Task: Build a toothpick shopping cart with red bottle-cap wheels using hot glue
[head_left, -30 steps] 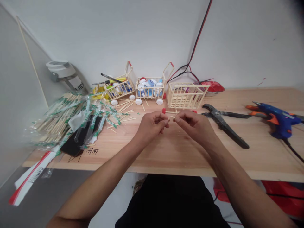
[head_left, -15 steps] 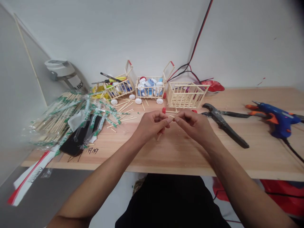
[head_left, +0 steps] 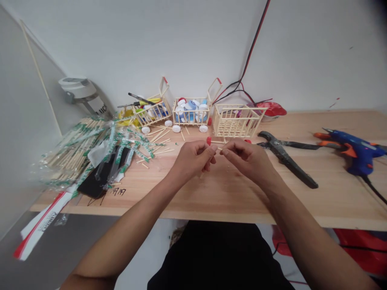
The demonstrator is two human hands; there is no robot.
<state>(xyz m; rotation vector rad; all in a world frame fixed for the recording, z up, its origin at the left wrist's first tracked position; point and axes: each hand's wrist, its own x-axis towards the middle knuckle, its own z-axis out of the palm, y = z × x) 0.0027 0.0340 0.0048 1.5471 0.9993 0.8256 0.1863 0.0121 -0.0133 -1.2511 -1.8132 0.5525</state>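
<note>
My left hand (head_left: 198,159) is closed, thumb against fingers, in a pinch over the middle of the table. Close beside it, my right hand (head_left: 242,157) is pinched too. A thin wooden stick (head_left: 220,149) shows in the narrow gap between the fingertips; most of it is hidden. Under my left fingers the end of another pale stick (head_left: 201,175) pokes out. Just behind the hands lie red bottle caps (head_left: 209,140) with a stick (head_left: 217,141) between them. Further back stands a small stick basket (head_left: 234,125) without wheels.
Two little stick carts (head_left: 191,114) with white cap wheels stand at the wall, one filled with bottle caps. Pliers (head_left: 287,161) and a blue glue gun (head_left: 353,151) lie at right. Wrapped sticks (head_left: 72,157), a black phone (head_left: 99,177) and a tumbler (head_left: 81,94) are at left.
The hands stay almost in place, still pinched close together. The stick between the fingertips shows slightly less. The whole view has shifted a little.
</note>
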